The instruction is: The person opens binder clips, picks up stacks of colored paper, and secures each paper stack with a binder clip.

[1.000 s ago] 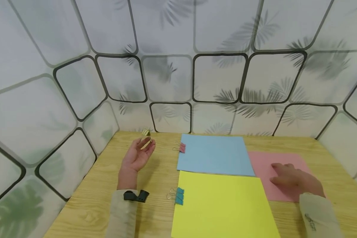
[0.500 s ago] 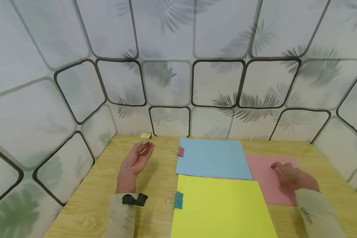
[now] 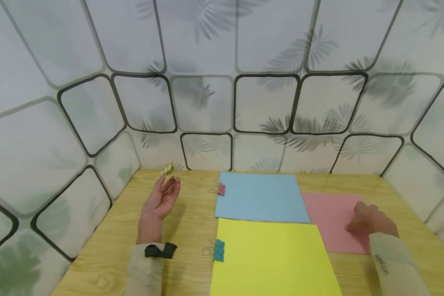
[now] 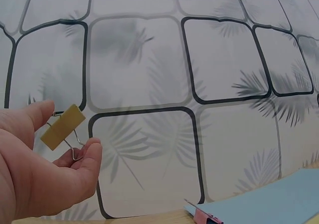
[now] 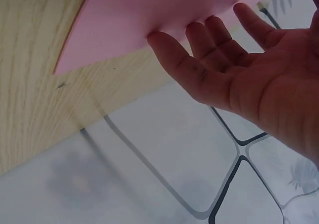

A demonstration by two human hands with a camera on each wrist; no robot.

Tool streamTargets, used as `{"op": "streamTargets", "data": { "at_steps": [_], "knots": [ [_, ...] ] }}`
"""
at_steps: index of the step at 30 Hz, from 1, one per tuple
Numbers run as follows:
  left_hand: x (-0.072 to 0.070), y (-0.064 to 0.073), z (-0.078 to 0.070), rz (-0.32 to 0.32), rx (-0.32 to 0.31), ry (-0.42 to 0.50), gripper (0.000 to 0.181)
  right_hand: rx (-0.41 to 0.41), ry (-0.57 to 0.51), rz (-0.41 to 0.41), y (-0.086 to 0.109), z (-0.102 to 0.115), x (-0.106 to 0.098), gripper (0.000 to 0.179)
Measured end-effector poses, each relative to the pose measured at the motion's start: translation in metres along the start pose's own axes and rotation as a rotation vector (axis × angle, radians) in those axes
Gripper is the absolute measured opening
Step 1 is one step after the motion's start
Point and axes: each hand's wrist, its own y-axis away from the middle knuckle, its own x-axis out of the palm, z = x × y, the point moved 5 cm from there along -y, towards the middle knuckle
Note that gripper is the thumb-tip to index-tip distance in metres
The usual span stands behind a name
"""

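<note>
In the head view my left hand (image 3: 158, 205) is raised over the far left of the table. It pinches a yellow binder clip (image 3: 167, 169) by its wire handles, the thumb at one and the fingertips at the other. The left wrist view shows the clip's yellow back (image 4: 64, 127) tilted between thumb and fingers. My right hand (image 3: 373, 222) is over the pink sheet (image 3: 327, 209) at the right. Seen from the right wrist, its fingers (image 5: 172, 59) reach out and the fingertips touch the pink paper (image 5: 114, 22) near its edge.
A blue sheet (image 3: 260, 197) lies at the back middle with a pink binder clip (image 3: 221, 189) on its left edge. Before it lies a yellow sheet (image 3: 274, 259) with a teal binder clip (image 3: 219, 250) on its left edge. Patterned wall covering (image 3: 207, 102) surrounds the wooden table (image 3: 107, 246).
The yellow clip has turned in my left fingers, its back now facing more upward and slanted. My right hand has shifted rightward over the pink sheet, its fingers drawn in. The head view has shifted slightly.
</note>
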Motion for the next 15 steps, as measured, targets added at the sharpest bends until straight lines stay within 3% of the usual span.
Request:
{"op": "streamTargets", "data": {
  "at_steps": [7, 15],
  "knots": [
    [0.003, 0.000, 0.004, -0.026, 0.002, -0.042, 0.030, 0.117, -0.065, -0.032, 0.005, -0.016, 0.001, 0.109],
    [0.002, 0.000, 0.006, -0.023, -0.010, -0.046, 0.029, 0.103, -0.091, -0.066, 0.007, -0.024, 0.004, 0.116]
  ]
}}
